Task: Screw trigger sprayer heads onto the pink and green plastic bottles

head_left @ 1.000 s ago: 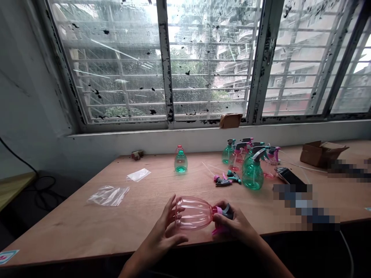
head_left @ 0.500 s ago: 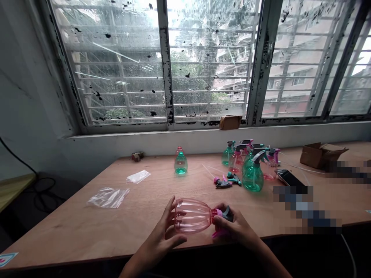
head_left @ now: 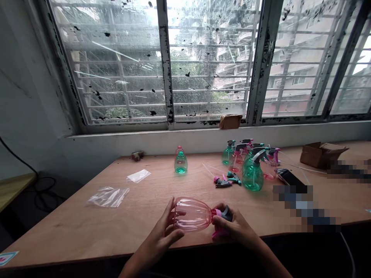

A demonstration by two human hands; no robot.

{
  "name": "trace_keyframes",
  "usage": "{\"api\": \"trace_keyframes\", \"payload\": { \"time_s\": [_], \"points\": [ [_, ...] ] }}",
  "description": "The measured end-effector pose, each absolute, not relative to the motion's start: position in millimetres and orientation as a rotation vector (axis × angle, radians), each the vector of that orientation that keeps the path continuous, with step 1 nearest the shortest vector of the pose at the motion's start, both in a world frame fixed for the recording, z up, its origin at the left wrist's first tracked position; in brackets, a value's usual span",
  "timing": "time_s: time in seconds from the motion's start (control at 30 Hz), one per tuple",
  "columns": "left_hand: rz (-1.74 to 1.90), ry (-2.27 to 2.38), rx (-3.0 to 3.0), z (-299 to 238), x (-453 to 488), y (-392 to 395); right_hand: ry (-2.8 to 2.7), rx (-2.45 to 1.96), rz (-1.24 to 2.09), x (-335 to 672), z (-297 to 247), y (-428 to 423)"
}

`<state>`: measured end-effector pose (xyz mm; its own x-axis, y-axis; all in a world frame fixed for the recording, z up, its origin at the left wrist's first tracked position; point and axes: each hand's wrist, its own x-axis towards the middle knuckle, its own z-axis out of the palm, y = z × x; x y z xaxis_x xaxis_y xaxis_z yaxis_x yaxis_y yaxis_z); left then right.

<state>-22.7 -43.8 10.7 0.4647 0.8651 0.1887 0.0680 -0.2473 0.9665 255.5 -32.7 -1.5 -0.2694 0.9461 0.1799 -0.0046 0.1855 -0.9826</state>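
A pink transparent spray bottle (head_left: pixel 193 214) lies on its side in the air above the table's front edge, its base to the left. My right hand (head_left: pixel 232 224) is closed around its trigger spray head (head_left: pixel 227 213), which is dark grey and pink and sits at the bottle's neck. At the base is my left hand (head_left: pixel 162 227), fingers spread behind and beside the bottle, thumb standing apart below it. One fingertip shows through the clear plastic. Whether the left palm touches the base I cannot tell.
Several green and pink spray bottles (head_left: pixel 252 175) stand at the right rear. Loose spray heads (head_left: pixel 223 182) lie before them. Two headless bottles (head_left: pixel 181 164) stand mid-table. Plastic bags (head_left: pixel 108 197) lie left; a phone (head_left: pixel 290 179) and cardboard box (head_left: pixel 315 155) lie right.
My left thumb has shifted slightly left, and its fingers show less through the bottle. The bottle and my right hand have hardly moved.
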Motion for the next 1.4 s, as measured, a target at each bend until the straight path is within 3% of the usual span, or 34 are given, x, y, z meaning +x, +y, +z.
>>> {"api": "trace_keyframes", "payload": {
  "time_s": [0.67,0.97,1.4],
  "points": [
    [0.971,0.936,1.923,11.6,-22.0,-40.7,-1.563,-0.940,1.217,258.5,0.6,-30.8],
    [0.905,0.855,1.650,15.4,-18.5,-45.5,-1.553,-0.947,1.201,259.3,1.0,-31.8],
    [0.951,0.883,1.704,15.8,-17.8,-46.8,-1.506,-0.900,1.270,259.3,4.2,-33.7]
  ]
}}
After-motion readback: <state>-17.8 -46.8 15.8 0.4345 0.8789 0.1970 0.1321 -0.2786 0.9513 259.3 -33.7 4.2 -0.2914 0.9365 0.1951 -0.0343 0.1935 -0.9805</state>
